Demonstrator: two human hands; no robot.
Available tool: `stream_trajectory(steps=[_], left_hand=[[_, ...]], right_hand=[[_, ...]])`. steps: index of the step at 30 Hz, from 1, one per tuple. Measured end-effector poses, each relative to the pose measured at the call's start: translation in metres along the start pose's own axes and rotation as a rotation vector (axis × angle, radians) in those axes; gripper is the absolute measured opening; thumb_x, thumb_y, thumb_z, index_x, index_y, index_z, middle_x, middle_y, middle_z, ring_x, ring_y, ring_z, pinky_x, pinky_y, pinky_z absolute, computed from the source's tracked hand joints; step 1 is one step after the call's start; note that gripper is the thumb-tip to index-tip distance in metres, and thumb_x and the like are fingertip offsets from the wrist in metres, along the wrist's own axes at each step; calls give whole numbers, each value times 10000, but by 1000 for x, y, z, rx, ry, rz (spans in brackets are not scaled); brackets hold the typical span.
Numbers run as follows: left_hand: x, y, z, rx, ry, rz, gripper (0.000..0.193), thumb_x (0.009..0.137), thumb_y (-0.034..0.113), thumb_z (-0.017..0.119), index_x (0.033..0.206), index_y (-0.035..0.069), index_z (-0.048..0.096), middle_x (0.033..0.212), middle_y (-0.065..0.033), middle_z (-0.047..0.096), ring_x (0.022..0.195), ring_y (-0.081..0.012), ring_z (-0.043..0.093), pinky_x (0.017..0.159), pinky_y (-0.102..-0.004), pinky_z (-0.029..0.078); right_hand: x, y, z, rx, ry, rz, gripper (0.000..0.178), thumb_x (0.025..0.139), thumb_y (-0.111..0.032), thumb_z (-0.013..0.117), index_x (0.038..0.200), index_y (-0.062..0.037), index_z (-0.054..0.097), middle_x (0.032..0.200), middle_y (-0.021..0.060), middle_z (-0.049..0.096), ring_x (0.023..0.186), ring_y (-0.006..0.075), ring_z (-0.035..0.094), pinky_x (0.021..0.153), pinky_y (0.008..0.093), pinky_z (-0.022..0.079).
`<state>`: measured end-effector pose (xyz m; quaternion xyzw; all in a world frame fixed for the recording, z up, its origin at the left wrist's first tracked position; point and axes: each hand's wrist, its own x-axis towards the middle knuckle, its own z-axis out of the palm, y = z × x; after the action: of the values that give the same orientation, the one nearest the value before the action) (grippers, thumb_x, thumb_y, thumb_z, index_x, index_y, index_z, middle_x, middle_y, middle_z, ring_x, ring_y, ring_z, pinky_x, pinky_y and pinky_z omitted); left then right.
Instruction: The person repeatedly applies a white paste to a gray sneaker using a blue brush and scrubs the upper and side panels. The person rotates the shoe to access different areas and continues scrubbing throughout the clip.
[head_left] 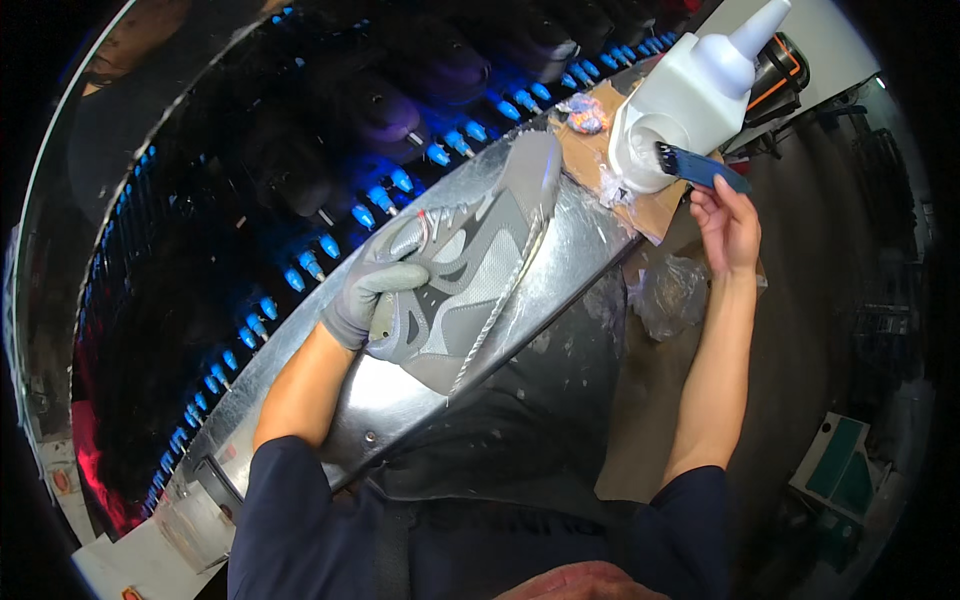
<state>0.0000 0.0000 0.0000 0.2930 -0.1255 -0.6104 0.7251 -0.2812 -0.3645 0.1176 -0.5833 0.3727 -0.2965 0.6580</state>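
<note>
A grey shoe upper (478, 270) with mesh panels and a twisted light cord along its lower edge lies slanted over the metal ledge. My left hand (372, 288), in a grey glove, is closed on its ankle end, thumb across the side. Off to the right, my bare right hand (729, 222) pinches the end of a brush (703, 170) with a wide blue handle. The brush's dark bristles are at the side opening of a white plastic bottle (675, 105), which has a pale cone nozzle. White stuff shows inside that opening.
Beneath the bottle lies stained cardboard (590, 160), with a multicoloured lump (585, 113) on it. Blue-tipped pegs (380, 197) line a dark machine beyond the metal ledge (395, 395). A crumpled plastic bag (670, 297) hangs below the cardboard. A green-and-white box (835, 465) stands lower right.
</note>
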Motion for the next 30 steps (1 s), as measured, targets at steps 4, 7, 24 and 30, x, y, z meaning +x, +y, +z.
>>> stream_trajectory(steps=[4, 7, 24, 30], left_hand=[[-19, 88, -38, 278, 29, -34, 976, 657, 142, 824, 1536, -71, 458, 1428, -195, 644, 1264, -280, 675, 1153, -394, 504], [-26, 87, -48, 327, 106, -51, 1104, 583, 162, 892, 1555, -77, 428, 1394, -209, 667, 1237, -292, 693, 1124, -394, 538], [-19, 88, -62, 291, 10, -106, 1074, 480, 176, 991, 1408, -133, 545, 1324, -224, 704, 1196, -280, 709, 1122, -378, 509], [-19, 88, -67, 301, -10, -98, 957, 486, 91, 921, 1370, -90, 603, 1294, -194, 717, 1189, -286, 697, 1089, -400, 514]], right_hand=[[5, 103, 73, 331, -37, 31, 194, 1004, -131, 696, 1079, 47, 719, 948, 149, 777, 794, 195, 759, 678, 287, 632], [-34, 88, 117, 455, -226, -92, 220, 993, -121, 679, 1106, 67, 702, 945, 156, 772, 767, 196, 747, 680, 302, 642], [-70, 78, 157, 360, -139, -272, 170, 981, -70, 713, 1075, 70, 731, 931, 138, 756, 769, 192, 722, 734, 317, 606], [-86, 57, 161, 287, -203, -378, 154, 972, -44, 717, 1054, 86, 713, 971, 129, 715, 825, 177, 705, 752, 306, 592]])
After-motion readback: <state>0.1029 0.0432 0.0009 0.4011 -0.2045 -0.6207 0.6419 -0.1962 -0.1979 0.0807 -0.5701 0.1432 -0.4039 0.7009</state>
